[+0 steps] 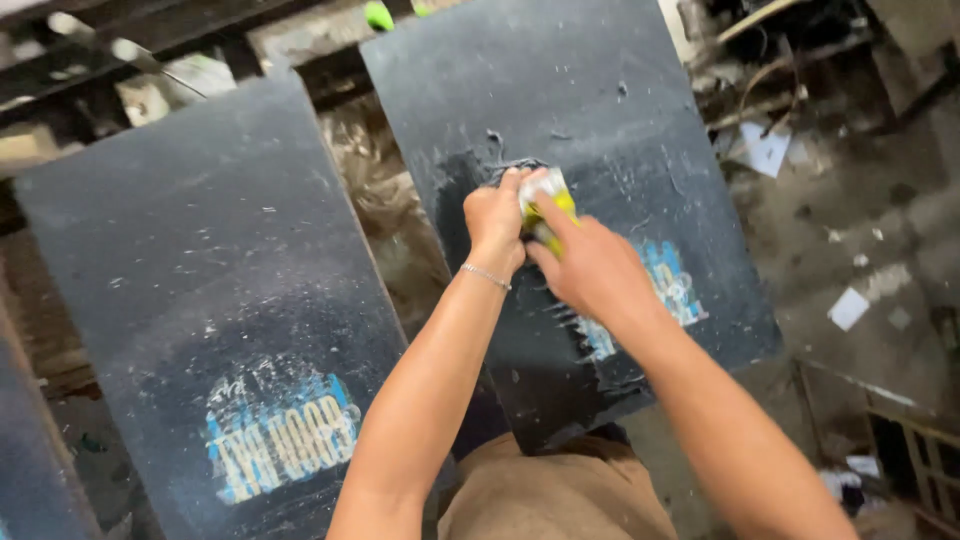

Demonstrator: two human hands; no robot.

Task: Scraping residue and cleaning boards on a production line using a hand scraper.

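Tan-trousered lap [560,495] at the bottom edge, below the near corner of the dusty black rectangular board with a worn blue print [590,130]. Left hand [495,222] fisted, knuckles pressed on the board's middle; right hand [590,265] closed around a yellow-and-white scrubbing pad [545,200], which touches the left hand. Board's right edge borders open littered floor [860,250]; beyond its left edge, across a narrow gap, a second black printed board [200,270]

Both hands, left [493,222] and right [590,268], around a yellow-white object [545,205] on a dark panel [600,110]
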